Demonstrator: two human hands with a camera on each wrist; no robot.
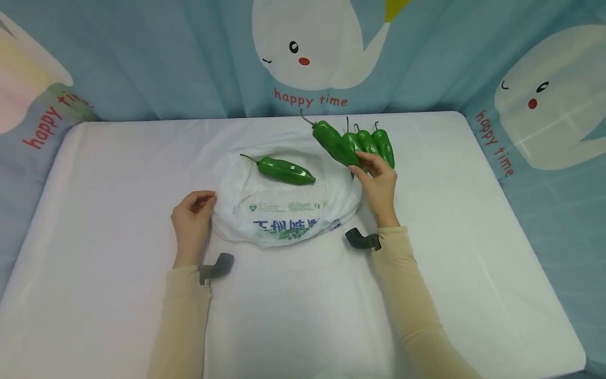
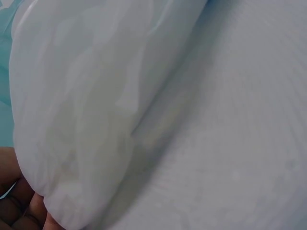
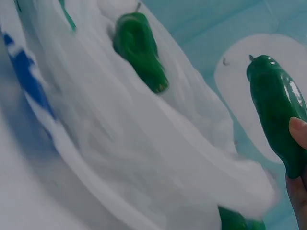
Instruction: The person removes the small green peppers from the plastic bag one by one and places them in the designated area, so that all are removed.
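Surface: the white surface carries everything, with a blue whale-print curtain beyond its far edge.
Bag: the white plastic bag lies spread left of the surface's middle, nearer the far edge than the near one, its printed side facing the near edge. Laid loose and wide like this, it seems arranged so that its inside can be reached.
Bagged pepper: one green pepper lies within the bag's rim, stem towards the surface's far left corner; the folds around it probably stop it rolling.
Left grip: the left grip pinches the bag's left rim between thumb and fingers, likely to steady the thin plastic and hold its mouth wide.
Right grip: the right grip grasps a second pepper by its tip end, thumb on one side and fingers on the other; that hold leaves the stem end clear.
Held pepper: the held pepper is raised near the bag's far right rim, stem pointing to the far edge, apart from the bag in the right wrist view.
Loose peppers: three loose peppers lie side by side right of the bag, near the far edge, stems that way, perhaps lined up for easy reach by the right grip.
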